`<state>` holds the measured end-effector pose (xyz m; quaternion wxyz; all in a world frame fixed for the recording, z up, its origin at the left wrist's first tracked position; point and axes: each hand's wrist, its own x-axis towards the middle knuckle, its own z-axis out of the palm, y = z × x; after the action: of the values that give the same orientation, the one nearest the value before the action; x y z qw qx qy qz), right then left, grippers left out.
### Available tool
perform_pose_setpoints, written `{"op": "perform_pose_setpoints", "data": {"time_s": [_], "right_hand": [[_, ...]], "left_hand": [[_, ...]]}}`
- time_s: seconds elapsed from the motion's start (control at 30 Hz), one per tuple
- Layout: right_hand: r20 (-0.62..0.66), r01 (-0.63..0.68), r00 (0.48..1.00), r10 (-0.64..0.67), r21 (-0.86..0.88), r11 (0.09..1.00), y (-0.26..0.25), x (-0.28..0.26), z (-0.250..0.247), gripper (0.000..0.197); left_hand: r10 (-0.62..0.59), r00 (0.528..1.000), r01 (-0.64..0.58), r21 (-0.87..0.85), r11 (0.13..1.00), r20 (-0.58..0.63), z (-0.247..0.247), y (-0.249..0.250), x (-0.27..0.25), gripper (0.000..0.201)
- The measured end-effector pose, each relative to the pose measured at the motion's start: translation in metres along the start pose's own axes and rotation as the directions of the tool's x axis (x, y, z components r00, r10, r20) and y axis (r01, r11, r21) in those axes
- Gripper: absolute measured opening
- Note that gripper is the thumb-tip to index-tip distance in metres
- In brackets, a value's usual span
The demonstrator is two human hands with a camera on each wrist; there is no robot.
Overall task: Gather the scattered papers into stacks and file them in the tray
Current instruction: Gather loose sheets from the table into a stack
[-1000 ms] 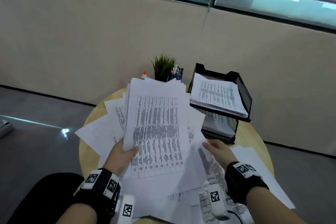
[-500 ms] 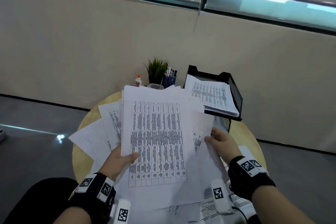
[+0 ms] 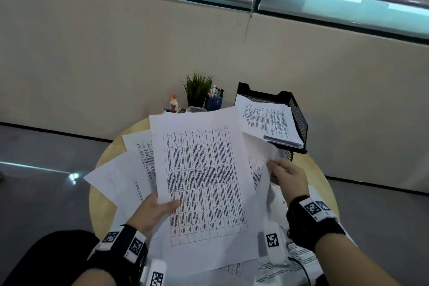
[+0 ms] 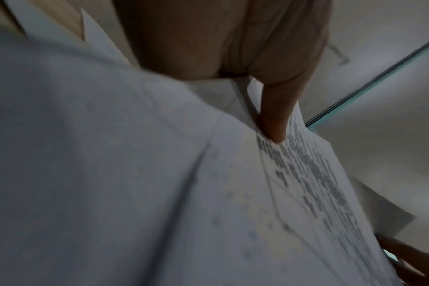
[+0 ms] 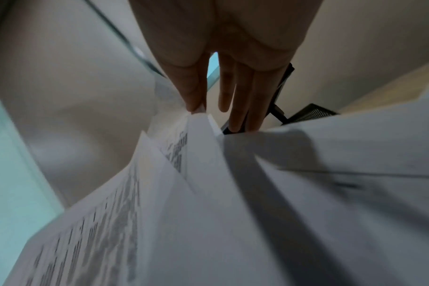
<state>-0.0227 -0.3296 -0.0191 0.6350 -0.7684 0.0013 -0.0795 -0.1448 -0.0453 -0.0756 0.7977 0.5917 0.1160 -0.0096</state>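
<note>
A loose bundle of printed papers [image 3: 202, 176] is held up over the round table, a table-printed sheet on top. My left hand [image 3: 157, 210] grips its lower left edge, thumb on top; the thumb [image 4: 277, 116] presses the print in the left wrist view. My right hand [image 3: 286, 176] pinches the bundle's right edge, and its fingers [image 5: 235, 100] lie straight along the sheets [image 5: 208, 193] in the right wrist view. The black mesh tray [image 3: 299, 121] stands at the back right with a stack of papers [image 3: 267, 123] on its upper tier.
More sheets [image 3: 299, 255] lie on the wooden table [image 3: 102, 206] under and right of the bundle. A potted plant [image 3: 197, 87], a blue pen cup [image 3: 214, 102] and a glue bottle [image 3: 174, 103] stand at the table's back edge by the wall.
The bundle has been drawn closer and its sheets pulled more together. My right hand has moved up along the right edge toward the tray.
</note>
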Motion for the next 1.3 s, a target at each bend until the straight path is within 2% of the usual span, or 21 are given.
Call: {"op": "perform_pose_setpoints", "data": {"time_s": [0.1, 0.23, 0.27, 0.3, 0.37, 0.4, 0.5, 0.57, 0.63, 0.8, 0.9, 0.97, 1.07, 1.2, 1.3], "right_hand": [[0.055, -0.098, 0.995, 0.089, 0.196, 0.976, -0.011, 0.006, 0.001, 0.013], [0.091, -0.164, 0.985, 0.144, 0.272, 0.948, -0.016, 0.016, 0.005, 0.015], [0.109, -0.181, 0.982, 0.157, 0.274, 0.945, -0.015, 0.016, 0.006, 0.018], [0.131, -0.200, 0.977, 0.170, 0.267, 0.943, -0.013, 0.017, 0.007, 0.021], [0.175, -0.242, 0.962, 0.207, 0.206, 0.948, -0.008, 0.014, 0.008, 0.024], [0.187, -0.258, 0.955, 0.231, 0.138, 0.956, -0.004, 0.011, 0.008, 0.023], [0.265, -0.219, 0.928, 0.262, -0.180, 0.959, 0.013, 0.006, 0.005, 0.020], [0.307, -0.203, 0.895, 0.325, -0.368, 0.908, 0.026, 0.003, 0.005, 0.026], [0.320, -0.207, 0.868, 0.381, -0.464, 0.861, 0.036, 0.000, 0.006, 0.025], [0.257, -0.206, 0.880, 0.400, -0.552, 0.808, 0.053, -0.006, 0.006, 0.024], [0.213, -0.247, 0.883, 0.418, -0.546, 0.800, 0.064, -0.010, 0.006, 0.028], [0.185, -0.279, 0.879, 0.439, -0.547, 0.789, 0.073, -0.013, 0.007, 0.035], [0.153, -0.318, 0.866, 0.476, -0.565, 0.762, 0.077, -0.018, 0.007, 0.032], [0.214, -0.320, 0.823, 0.527, -0.592, 0.740, 0.075, -0.022, 0.012, 0.028], [0.189, -0.334, 0.815, 0.548, -0.620, 0.710, 0.072, -0.022, 0.004, 0.034]], "left_hand": [[0.003, 0.996, -0.006, 0.026, 1.000, 0.089, 0.000, 0.003, -0.001, 0.059], [0.000, 0.991, -0.006, 0.041, 0.999, 0.133, 0.001, 0.004, -0.003, 0.087], [0.005, 0.992, -0.011, 0.044, 0.999, 0.125, 0.002, 0.004, -0.003, 0.085], [0.010, 0.993, -0.013, 0.028, 1.000, 0.120, 0.002, 0.003, -0.002, 0.074], [0.020, 0.997, -0.020, 0.004, 1.000, 0.074, 0.003, 0.005, 0.000, 0.041], [0.028, 0.998, -0.027, -0.006, 1.000, 0.052, 0.003, 0.006, 0.000, 0.037], [0.028, 1.000, -0.028, 0.012, 1.000, -0.002, -0.005, 0.002, 0.006, 0.051], [0.004, 0.999, -0.002, 0.026, 1.000, -0.051, -0.009, -0.005, 0.012, 0.036], [-0.044, 0.995, 0.049, 0.050, 0.998, -0.088, -0.010, -0.011, 0.016, 0.034], [-0.145, 0.981, 0.162, 0.128, 0.979, -0.132, -0.013, -0.021, 0.023, 0.048], [-0.188, 0.979, 0.201, 0.215, 0.956, -0.082, -0.013, -0.026, 0.024, 0.051], [-0.202, 0.978, 0.209, 0.231, 0.950, -0.055, -0.010, -0.027, 0.024, 0.050], [-0.213, 0.976, 0.217, 0.237, 0.947, -0.042, -0.005, -0.027, 0.022, 0.052], [-0.211, 0.975, 0.221, 0.287, 0.932, -0.066, -0.003, -0.030, 0.018, 0.055], [-0.195, 0.978, 0.209, 0.310, 0.928, -0.074, -0.005, -0.028, 0.017, 0.059]]}}
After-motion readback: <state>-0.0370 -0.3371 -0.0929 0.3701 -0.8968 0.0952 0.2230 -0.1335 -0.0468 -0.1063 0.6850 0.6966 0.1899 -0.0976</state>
